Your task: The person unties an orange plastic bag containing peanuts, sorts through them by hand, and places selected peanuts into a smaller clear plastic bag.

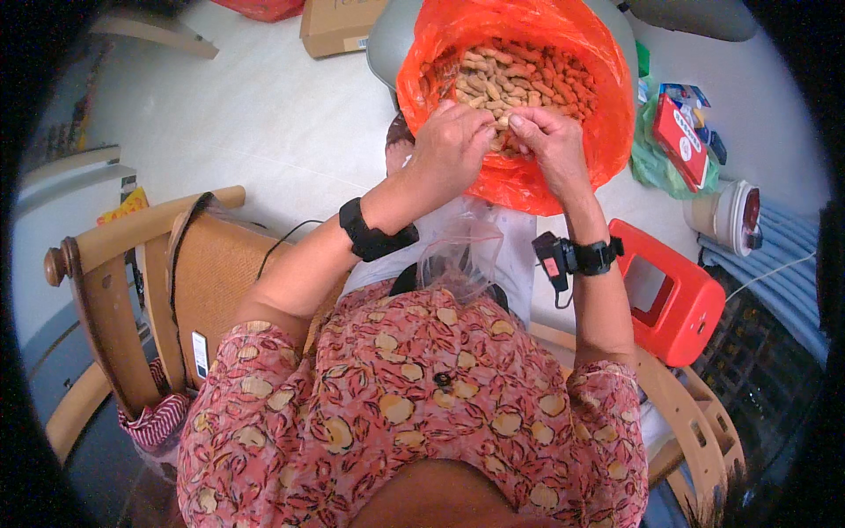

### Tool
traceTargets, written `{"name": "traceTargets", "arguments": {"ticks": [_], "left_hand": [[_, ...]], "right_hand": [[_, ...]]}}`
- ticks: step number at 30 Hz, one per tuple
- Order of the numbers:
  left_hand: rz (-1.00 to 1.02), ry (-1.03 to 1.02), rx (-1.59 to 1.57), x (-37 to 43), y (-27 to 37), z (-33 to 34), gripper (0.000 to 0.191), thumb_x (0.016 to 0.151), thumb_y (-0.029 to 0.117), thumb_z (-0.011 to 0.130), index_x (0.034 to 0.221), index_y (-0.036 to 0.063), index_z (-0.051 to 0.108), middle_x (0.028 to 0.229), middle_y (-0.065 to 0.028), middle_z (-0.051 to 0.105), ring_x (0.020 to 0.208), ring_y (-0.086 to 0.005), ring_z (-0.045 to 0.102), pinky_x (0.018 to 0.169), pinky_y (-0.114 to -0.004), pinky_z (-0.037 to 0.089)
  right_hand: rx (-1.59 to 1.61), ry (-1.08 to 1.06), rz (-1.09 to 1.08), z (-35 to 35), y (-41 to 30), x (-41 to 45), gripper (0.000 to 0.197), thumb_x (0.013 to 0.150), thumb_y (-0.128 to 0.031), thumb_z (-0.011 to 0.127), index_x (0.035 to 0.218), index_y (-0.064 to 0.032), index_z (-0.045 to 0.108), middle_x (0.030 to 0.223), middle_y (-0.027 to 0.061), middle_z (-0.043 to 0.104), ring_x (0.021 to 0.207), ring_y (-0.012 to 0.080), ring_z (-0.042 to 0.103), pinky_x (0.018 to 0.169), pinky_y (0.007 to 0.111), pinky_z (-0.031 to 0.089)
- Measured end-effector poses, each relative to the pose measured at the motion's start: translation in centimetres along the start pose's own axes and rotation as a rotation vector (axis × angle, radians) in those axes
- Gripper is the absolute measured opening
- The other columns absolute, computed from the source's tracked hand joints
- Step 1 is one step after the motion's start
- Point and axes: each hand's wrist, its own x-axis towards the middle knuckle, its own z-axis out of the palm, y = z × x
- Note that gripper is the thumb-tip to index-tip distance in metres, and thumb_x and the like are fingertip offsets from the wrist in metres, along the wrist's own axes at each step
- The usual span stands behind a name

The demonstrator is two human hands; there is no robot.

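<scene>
A red plastic bag (594,59) stands wide open before me, holding many unshelled peanuts (511,76). Over its near edge, my left hand (455,135) and my right hand (549,135) come close together. Between their fingertips is a pale peanut (503,122), pinched from both sides; whether its shell is cracked cannot be told. On my lap a clear plastic bag (462,254) stands open, with some small, reddish contents low inside. Both wrists wear black bands.
The bag rests on a grey seat (389,49). A cardboard box (340,26) lies beyond it at left. To the right are a green bag with a red box (680,142), a lidded white bucket (716,214) and a red plastic stool (700,310). Wooden chair arms flank me.
</scene>
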Motion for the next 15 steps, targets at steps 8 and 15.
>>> {"name": "traceTargets", "arguments": {"ticks": [8,15], "left_hand": [[-0.419,-0.154,-0.364,0.0,1.8,-0.4,0.018,0.086,0.015,0.052,0.087,-0.002,0.057,0.076,-0.0038,0.058,0.072,-0.0101,0.053,0.063,-0.025,0.044],[-0.468,-0.105,-0.526,-0.7,2.4,0.1,0.018,0.089,0.016,0.047,0.087,0.0008,0.056,0.077,0.0002,0.055,0.072,-0.0068,0.05,0.064,-0.021,0.042]], "right_hand": [[0.18,0.051,-0.002,1.0,-1.9,-2.5,0.021,0.081,-0.017,0.06,0.091,0.0019,0.063,0.07,0.0001,0.057,0.056,0.0056,0.047,0.05,0.019,0.039],[0.208,0.153,-0.06,1.6,-1.7,-3.4,0.02,0.077,-0.017,0.063,0.087,0.0003,0.064,0.071,0.0022,0.061,0.06,0.0078,0.054,0.054,0.021,0.043]]}}
